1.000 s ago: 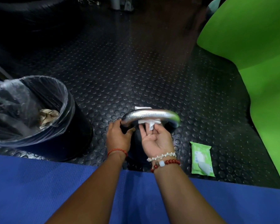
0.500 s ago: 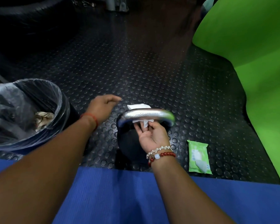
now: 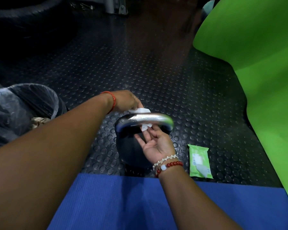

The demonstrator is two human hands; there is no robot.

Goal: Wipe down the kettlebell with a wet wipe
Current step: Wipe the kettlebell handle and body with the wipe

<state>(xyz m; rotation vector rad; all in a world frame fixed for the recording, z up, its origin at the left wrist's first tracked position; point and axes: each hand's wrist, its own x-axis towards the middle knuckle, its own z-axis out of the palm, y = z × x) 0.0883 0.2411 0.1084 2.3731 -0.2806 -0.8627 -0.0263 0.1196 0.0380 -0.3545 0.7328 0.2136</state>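
The kettlebell [image 3: 131, 147] stands upright on the black studded rubber floor [image 3: 140, 72], just beyond the edge of a blue mat [image 3: 123, 205], its dark body below and its silver handle [image 3: 145, 119] arching across the top. A white wet wipe [image 3: 140, 110] is draped over the handle, one end on the far side and the other hanging out beneath the bar on the near side. The left hand [image 3: 127, 100], reaching in from the left with a red cord on its wrist, has its fingers curled down onto the far end of the wipe and grips it. The right hand [image 3: 155, 143], palm up with bead bracelets at the wrist, pinches the near end between its fingertips, right under the handle. A green pack of wipes [image 3: 200, 161] lies flat on the floor just to the right of the kettlebell. A bin [image 3: 32, 100] lined with clear plastic stands at the left, and a bright green surface [image 3: 256, 63] fills the right side
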